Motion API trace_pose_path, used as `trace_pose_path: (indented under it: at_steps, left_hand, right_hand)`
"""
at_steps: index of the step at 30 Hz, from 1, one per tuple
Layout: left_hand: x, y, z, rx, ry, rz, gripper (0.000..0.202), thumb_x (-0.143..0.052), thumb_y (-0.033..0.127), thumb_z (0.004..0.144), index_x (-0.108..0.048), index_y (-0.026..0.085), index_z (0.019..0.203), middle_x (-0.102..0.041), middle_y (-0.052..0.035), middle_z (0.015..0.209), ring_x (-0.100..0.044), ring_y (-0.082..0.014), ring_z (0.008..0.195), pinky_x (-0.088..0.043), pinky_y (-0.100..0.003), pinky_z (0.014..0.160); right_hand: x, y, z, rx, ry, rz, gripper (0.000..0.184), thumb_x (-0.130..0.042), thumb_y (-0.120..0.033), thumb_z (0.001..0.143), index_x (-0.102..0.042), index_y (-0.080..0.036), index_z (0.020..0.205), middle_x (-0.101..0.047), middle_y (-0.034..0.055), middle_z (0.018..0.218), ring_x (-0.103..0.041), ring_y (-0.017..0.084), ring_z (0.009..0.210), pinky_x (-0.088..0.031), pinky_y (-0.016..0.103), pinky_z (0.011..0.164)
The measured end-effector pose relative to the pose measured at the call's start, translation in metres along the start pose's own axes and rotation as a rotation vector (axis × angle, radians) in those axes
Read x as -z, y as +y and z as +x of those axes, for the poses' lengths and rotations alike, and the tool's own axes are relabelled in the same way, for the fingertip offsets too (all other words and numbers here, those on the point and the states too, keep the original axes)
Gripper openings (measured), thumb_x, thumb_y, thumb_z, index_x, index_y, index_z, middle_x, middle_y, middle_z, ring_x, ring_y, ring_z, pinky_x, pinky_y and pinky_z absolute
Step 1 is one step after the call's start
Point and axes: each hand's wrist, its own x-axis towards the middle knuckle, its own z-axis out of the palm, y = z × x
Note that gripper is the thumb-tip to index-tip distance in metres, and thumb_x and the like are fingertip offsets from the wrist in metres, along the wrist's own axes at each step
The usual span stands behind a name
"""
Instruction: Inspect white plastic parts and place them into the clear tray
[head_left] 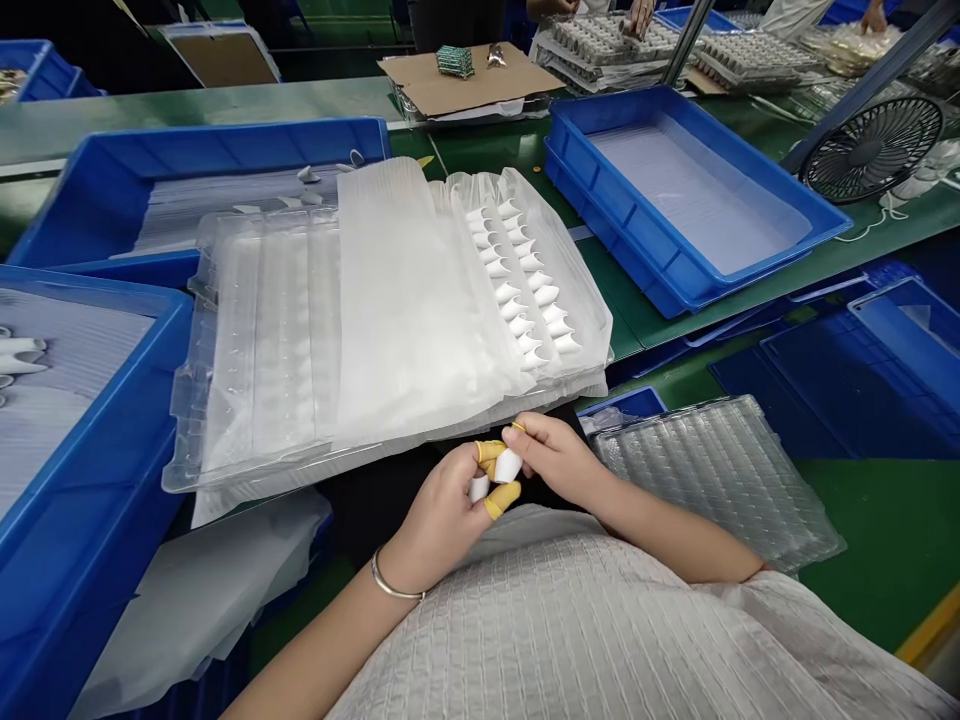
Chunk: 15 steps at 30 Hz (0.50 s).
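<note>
My left hand, with yellow finger cots on its fingertips, is closed around small white curved pieces; one white piece shows between the two hands and another white piece sits lower in the palm. My right hand pinches the upper edge of the first piece. Just beyond my hands lies a clear plastic tray covered with white tissue sheets. At its right end, rows of similar white pieces stand between folds of tissue.
Blue bins with white sheets and loose pieces stand on the left. Another blue bin is at the right, near a black fan. An empty-looking clear tray lies low on my right. Across the bench, other people's hands work over trays.
</note>
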Motion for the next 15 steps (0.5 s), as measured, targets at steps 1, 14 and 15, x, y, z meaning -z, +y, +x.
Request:
trace_pose_path:
  at_steps: [1, 14, 15]
  left_hand:
    - [0.000, -0.001, -0.001, 0.012, -0.011, -0.038, 0.017, -0.065, 0.031, 0.084, -0.062, 0.020, 0.095, -0.064, -0.0012, 0.084, -0.057, -0.0142, 0.070, -0.046, -0.027, 0.063]
    - [0.003, -0.007, -0.001, 0.092, -0.020, -0.146, 0.025, -0.065, 0.032, 0.084, -0.063, 0.022, 0.106, -0.062, -0.0010, 0.084, -0.053, -0.0136, 0.067, -0.044, -0.026, 0.060]
    - [0.002, -0.008, -0.001, 0.103, -0.009, -0.179, 0.026, -0.065, 0.031, 0.084, -0.062, 0.022, 0.108, -0.062, -0.0009, 0.084, -0.053, -0.0134, 0.067, -0.044, -0.026, 0.060]
  right_hand:
    - [0.001, 0.001, 0.002, -0.012, -0.005, 0.051, 0.041, -0.053, -0.049, 0.093, -0.046, -0.019, 0.066, -0.047, -0.0042, 0.057, -0.044, 0.011, 0.054, -0.035, 0.025, 0.053]
    - [0.016, 0.008, 0.004, 0.008, -0.205, 0.116, 0.038, -0.069, -0.052, 0.083, -0.062, -0.015, 0.087, -0.060, 0.0001, 0.078, -0.055, 0.014, 0.072, -0.045, 0.028, 0.068]
    - [0.016, 0.007, 0.004, 0.017, -0.201, 0.134, 0.037, -0.071, -0.050, 0.082, -0.062, -0.015, 0.090, -0.061, 0.0004, 0.079, -0.056, 0.014, 0.074, -0.046, 0.028, 0.069]
